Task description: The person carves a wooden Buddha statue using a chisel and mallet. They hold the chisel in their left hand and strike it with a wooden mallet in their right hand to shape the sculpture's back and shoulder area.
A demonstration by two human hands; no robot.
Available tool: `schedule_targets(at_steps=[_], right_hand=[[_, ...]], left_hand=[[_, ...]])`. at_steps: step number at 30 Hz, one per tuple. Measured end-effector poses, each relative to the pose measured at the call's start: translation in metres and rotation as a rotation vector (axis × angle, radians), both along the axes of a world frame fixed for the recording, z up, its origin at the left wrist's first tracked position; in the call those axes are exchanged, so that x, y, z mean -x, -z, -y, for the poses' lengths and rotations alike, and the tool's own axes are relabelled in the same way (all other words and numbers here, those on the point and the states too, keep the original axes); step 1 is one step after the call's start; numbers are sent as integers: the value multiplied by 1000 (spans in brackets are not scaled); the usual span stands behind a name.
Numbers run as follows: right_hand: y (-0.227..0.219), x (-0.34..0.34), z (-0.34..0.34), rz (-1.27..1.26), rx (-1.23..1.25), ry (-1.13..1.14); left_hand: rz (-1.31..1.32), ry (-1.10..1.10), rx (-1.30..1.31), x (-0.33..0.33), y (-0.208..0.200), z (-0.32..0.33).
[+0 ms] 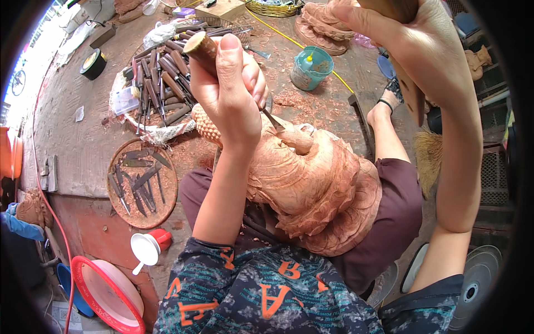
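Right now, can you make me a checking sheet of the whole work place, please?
Surface: worn floor, scattered with reddish chips.
Things: carved figure on the person's lap; chisel with its tip at the figure.
Clutter: heaped handled tools; loose blades on a round tray.
Hands: left hand grips the chisel; right hand, raised, holds a wooden tool.
Cables: yellow cord across the floor.
Surroundings: teal bucket, broom.

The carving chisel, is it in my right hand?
No, your left hand grips the carving chisel, its blade pointing down at the carved wooden figure.
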State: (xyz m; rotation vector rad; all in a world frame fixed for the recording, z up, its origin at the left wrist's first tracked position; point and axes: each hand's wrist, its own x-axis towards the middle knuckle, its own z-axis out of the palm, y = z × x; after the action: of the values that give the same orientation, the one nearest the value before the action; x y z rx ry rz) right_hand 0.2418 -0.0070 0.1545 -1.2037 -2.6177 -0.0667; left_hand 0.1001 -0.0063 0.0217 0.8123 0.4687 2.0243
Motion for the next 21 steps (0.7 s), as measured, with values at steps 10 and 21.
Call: schedule_targets(at_steps=[10, 21], right_hand=[[-10, -2, 6, -57, -41, -17], [-2, -16, 1, -207, -61, -137]], left_hand=[[-54, -59, 85, -6, -2, -7], [-90, -94, 152, -13, -4, -7]])
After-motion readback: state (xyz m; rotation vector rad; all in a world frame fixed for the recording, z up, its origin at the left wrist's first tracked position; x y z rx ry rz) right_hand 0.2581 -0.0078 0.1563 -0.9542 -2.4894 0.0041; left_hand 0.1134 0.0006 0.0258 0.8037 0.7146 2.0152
